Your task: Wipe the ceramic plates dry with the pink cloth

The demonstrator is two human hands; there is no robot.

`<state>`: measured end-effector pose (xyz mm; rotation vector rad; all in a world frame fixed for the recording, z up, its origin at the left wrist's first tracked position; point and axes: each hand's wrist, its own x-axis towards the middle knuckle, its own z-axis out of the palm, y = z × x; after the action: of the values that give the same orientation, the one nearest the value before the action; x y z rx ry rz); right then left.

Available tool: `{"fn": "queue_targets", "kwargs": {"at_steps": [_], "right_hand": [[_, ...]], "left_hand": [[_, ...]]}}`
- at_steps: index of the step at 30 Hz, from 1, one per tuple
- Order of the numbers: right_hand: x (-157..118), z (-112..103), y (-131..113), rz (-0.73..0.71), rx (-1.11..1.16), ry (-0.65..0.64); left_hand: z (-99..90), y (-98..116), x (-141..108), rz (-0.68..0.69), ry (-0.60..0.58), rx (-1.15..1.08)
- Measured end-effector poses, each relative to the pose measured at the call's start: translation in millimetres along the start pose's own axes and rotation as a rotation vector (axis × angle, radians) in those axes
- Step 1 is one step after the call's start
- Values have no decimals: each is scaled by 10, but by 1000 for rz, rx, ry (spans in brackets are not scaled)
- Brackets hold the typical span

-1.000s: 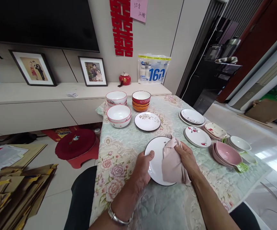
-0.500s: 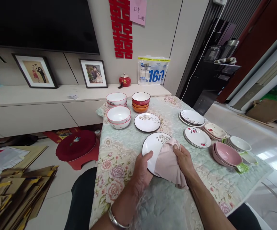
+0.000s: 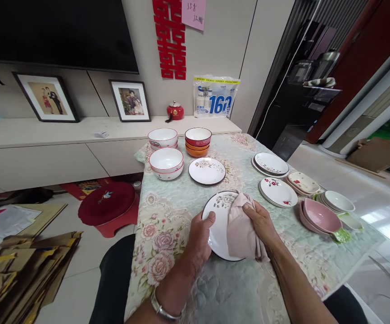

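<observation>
My left hand (image 3: 200,236) grips the left rim of a white plate (image 3: 218,227) with a dark edge and a brown flower print, its thumb on the upper face. Around the plate's right side is a pale pink cloth (image 3: 244,227), with my right hand (image 3: 260,220) closed on it, thumb on top; its other fingers are mostly hidden. The plate is held tilted above the near part of the table. Just beyond it lies a similar flowered plate (image 3: 207,171) on the flowered tablecloth (image 3: 163,225).
White bowls (image 3: 166,162) and red and orange bowls (image 3: 197,141) are stacked at the back. To the right stand stacked plates (image 3: 278,191), square dishes (image 3: 303,183), pink bowls (image 3: 321,217) and small white bowls (image 3: 338,201). A red stool (image 3: 109,204) is left of the table.
My right hand and the cloth have shifted slightly right on the plate, baring more of its white face. The plate has turned and dropped a little; my left hand keeps its hold.
</observation>
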<state>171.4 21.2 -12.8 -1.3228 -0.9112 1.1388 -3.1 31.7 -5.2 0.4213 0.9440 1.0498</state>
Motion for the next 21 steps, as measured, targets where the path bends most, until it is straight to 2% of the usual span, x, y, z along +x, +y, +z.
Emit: {"fn": "queue_targets", "kwargs": {"at_steps": [5,9,12,15,19,21], "right_hand": [[-59,107,3,19,84,31],[-97,158,30,71,141,17],[-88,142,54,98,175,55],[-69,80,32,75,151,158],[-49,-22,-56,64,76,253],[-36,-67,-85,85,47,266]], "left_hand": [[21,-28,-21,57,116,-82],[21,-34,-25,114,119,-141],[27,-39,-18,99,45,-122],[16,-36,2,132,-103,-38],[-63,14,39,352,-205,191],[-118,53,58,479,-307,381]]}}
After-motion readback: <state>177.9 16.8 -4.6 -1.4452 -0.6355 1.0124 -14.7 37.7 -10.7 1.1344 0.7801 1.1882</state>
